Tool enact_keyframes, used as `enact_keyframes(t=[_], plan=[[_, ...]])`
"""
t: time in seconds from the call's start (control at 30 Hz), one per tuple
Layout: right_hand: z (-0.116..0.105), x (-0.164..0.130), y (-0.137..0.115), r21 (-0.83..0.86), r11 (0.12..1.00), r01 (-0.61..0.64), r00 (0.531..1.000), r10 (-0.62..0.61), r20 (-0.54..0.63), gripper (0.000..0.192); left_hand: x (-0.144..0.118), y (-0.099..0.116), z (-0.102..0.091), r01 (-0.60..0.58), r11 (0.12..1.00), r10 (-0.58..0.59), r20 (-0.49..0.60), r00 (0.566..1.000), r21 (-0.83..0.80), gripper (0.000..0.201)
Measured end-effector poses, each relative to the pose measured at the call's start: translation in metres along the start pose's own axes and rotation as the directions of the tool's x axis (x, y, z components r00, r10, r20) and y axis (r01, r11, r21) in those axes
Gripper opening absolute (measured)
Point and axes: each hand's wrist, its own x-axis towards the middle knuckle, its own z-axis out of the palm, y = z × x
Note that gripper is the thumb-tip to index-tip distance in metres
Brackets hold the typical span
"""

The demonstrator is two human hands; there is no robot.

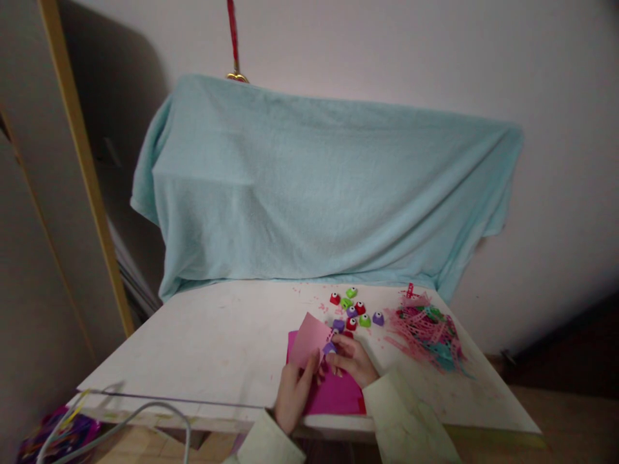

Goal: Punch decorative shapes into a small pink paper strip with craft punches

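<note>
- The left hand (293, 394) is curled closed on the lower edge of a light pink paper sheet (309, 338), lifted just above the magenta sheet (333, 394) lying flat on the white table (203, 341).
- The right hand (352, 361) looks pinched around a small purple punch (329, 348) at the pink sheet's right edge; the view is small, so the grip is uncertain.
- The pink sheet seems thin, light and floppy; best held near an edge, close to the punch.
- More small punches (355, 308) sit just behind the magenta sheet; paper scraps (428, 328) lie to its right.
</note>
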Motion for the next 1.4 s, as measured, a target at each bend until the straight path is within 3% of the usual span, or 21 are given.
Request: enact_keyframes(t=[0.27, 0.6, 1.4], plan=[[0.004, 0.000, -0.008, -0.040, 0.999, 0.034, 0.998, -0.032, 0.051, 0.027, -0.001, -0.002, 0.002, -0.022, 0.998, 0.022, 0.000, 1.000, 0.062, 0.047], [0.001, 0.001, -0.002, -0.025, 0.998, 0.065, 0.997, -0.066, -0.028, 0.027, -0.001, -0.003, 0.002, -0.030, 0.997, 0.026, 0.046, 0.999, 0.078, 0.042], [-0.002, -0.001, 0.001, -0.079, 0.997, 0.010, 1.000, -0.010, 0.006, 0.024, 0.002, -0.014, 0.000, -0.086, 0.986, 0.077, 0.071, 0.994, 0.142, 0.033]])
